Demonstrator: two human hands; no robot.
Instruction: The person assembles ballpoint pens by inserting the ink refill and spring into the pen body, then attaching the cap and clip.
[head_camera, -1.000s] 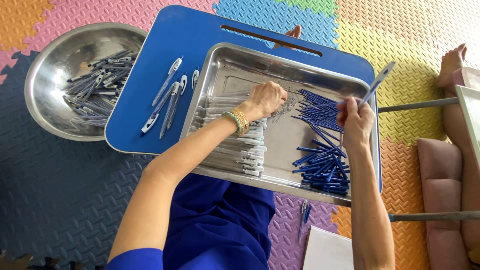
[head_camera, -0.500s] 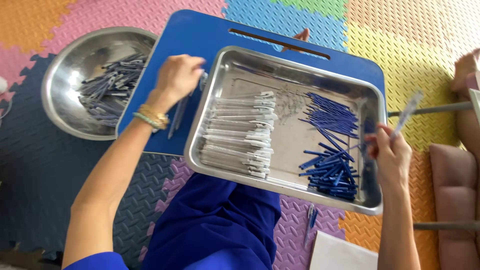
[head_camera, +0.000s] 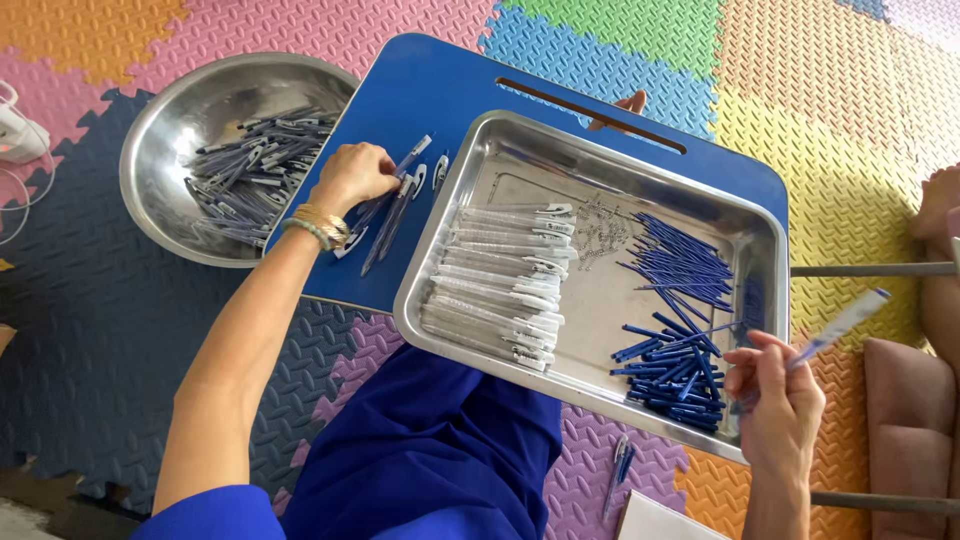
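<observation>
Overhead, right hand (head_camera: 778, 400) pinches slim clear pen barrel (head_camera: 838, 326)

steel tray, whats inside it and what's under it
Inside the steel tray: clear pen barrels, a small heap of springs and blue refills. It rests on a blue lap desk, whose surface beneath the tray is hidden.

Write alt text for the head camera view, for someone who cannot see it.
Seen from above, a person's left hand rests on finished pens on a blue lap desk, while the right hand holds a pen beside a steel tray of barrels and refills. A steel bowl holds more pens.
</observation>
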